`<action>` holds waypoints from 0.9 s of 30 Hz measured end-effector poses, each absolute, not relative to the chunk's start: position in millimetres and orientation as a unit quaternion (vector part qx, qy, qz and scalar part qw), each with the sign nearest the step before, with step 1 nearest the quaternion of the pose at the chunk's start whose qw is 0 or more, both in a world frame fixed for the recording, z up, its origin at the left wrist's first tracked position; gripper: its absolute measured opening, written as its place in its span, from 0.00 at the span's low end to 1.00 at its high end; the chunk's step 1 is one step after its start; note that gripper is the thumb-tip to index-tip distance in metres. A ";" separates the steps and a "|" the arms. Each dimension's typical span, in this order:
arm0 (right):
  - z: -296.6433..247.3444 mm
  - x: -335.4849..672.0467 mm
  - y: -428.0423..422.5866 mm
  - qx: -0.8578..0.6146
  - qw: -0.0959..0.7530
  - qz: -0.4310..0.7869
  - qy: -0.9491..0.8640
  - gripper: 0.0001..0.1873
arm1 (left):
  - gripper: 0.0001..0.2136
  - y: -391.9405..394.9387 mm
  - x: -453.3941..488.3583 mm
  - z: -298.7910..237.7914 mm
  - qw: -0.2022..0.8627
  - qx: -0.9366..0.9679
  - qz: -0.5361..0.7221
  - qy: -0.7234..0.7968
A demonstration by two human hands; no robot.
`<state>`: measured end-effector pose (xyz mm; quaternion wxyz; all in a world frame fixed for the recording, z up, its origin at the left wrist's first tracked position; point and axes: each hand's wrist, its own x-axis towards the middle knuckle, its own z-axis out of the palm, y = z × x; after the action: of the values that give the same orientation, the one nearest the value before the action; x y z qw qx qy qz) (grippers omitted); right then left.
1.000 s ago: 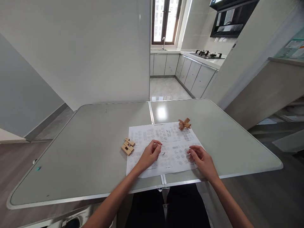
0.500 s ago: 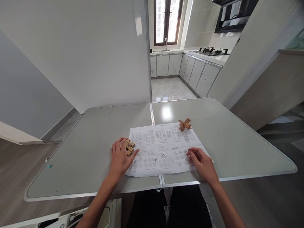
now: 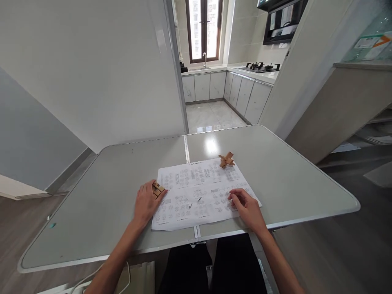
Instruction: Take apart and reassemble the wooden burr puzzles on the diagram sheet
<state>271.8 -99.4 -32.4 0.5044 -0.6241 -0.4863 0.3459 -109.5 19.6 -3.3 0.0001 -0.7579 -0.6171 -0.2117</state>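
Note:
My left hand [image 3: 145, 203] is wrapped around several small wooden puzzle pieces [image 3: 158, 189] at the left edge of a printed sheet [image 3: 183, 207]. Its thumb lies along their near side, and the palm and fingers hide part of them. Over the right part of the sheet rests my right hand [image 3: 247, 207], loosely curled, with a gap between thumb and forefinger and nothing visible in it. Beyond it, at the sheet's far right corner, stands an interlocked wooden burr puzzle [image 3: 226, 160]. Rows of small diagrams cover the paper.
The folding table [image 3: 294, 183] has a metal seam across its middle and a raised metal rim. A small teal bit [image 3: 52, 225] lies near its left edge. A white panel [image 3: 122, 69] rises behind the table's far left side.
The wooden pieces under my left hand are drawn closer together, and the thumb has closed in along them. My right hand stays over the sheet. The camera view has shifted slightly.

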 end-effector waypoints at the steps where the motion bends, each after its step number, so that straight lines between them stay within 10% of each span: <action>1: -32.3 271.9 -99.2 -0.623 0.507 0.347 -0.484 0.20 | 0.30 19.4 -108.9 -1.7 -0.004 -0.757 -0.217 -0.616; 27: -32.6 274.4 -97.2 -0.619 0.505 0.342 -0.494 0.21 | 0.29 -51.2 42.5 6.5 -0.217 -0.891 -0.226 -0.330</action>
<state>274.4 -97.2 -32.6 0.5054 -0.6187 -0.4944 0.3425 42.5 -51.2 6.5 -0.2171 -0.8907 -0.3295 -0.2258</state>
